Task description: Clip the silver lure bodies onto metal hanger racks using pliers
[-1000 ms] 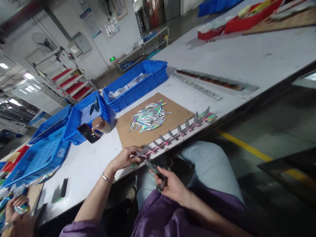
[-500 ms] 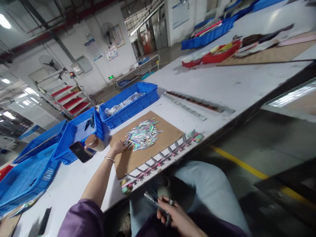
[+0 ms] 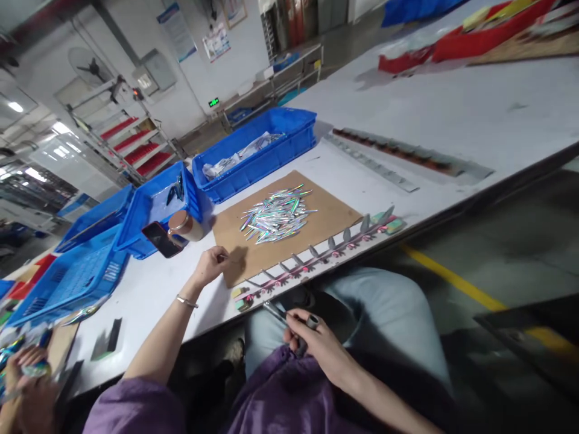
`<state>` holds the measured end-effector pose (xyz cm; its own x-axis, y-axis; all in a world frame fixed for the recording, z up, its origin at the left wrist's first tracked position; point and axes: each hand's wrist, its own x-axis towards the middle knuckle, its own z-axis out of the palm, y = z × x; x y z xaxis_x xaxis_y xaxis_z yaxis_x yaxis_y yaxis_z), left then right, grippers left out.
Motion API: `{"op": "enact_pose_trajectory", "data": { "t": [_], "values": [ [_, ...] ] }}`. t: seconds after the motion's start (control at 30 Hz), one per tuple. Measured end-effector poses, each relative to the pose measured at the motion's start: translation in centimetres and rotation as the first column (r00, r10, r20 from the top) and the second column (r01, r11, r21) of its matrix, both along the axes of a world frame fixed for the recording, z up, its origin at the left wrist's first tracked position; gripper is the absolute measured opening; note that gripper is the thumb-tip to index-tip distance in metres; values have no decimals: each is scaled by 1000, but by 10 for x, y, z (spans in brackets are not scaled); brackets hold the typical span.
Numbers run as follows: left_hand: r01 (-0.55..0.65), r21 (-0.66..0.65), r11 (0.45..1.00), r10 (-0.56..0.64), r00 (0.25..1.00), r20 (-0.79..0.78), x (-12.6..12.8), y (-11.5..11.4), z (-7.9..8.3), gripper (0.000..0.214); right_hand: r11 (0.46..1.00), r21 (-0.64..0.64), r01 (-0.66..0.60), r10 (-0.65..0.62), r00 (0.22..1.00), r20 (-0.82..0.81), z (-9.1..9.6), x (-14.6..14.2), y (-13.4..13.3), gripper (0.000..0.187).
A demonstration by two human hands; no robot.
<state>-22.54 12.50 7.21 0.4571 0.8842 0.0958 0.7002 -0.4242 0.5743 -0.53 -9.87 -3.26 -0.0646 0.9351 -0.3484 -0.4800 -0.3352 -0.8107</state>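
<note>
Blue crate of clear bags, right hand gripping tool

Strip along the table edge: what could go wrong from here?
1. The strip lies right at the table edge; a nudge from the left hand could tip it off.
2. The right hand holds a dark tool over the lap, where it could slip and fall.

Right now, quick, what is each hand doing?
Left hand: fingers curled by the cardboard; holding anything, cannot tell.
Right hand: closed on a dark metal tool.
</note>
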Motion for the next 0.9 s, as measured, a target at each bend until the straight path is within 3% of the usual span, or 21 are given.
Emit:
{"op": "enact_pose_trajectory", "data": {
  "t": [0.1,0.17,0.33,0.5,0.6,0.7,0.73,0.8,0.9],
  "values": [
    [14,-27,1000,-8,980,200,8,-5,-25,22,983,-177,50,-91,968,-234,2,-12,3,44],
    [14,-22,1000,-7,960,279,11,-13,-34,27,962,-271,34,-136,919,-370,4,-17,5,38],
    [117,-71,991,-78,909,409,1,-56,-24,26,927,-368,-76,-163,801,-576,8,-25,9,20],
    [223,-116,968,-157,896,414,-10,-85,-22,25,940,-321,-118,-121,762,-636,8,-38,9,30],
    [247,-123,961,-178,896,407,-11,-88,-28,26,975,-220,-27,-87,866,-493,4,-48,5,41],
    [263,-92,960,-217,912,348,-9,-87,-29,27,997,18,76,-75,995,-67,-6,-54,3,38],
    [268,-82,960,-226,915,335,-9,-86,-29,27,988,124,90,-104,988,118,-9,-55,3,37],
    [275,-76,958,-235,911,338,-9,-86,-28,27,949,310,61,-191,892,410,-16,-55,4,38],
    [276,-75,958,-232,904,360,-9,-85,-27,27,924,382,-17,-219,796,564,-17,-51,5,40]
  ]
}}
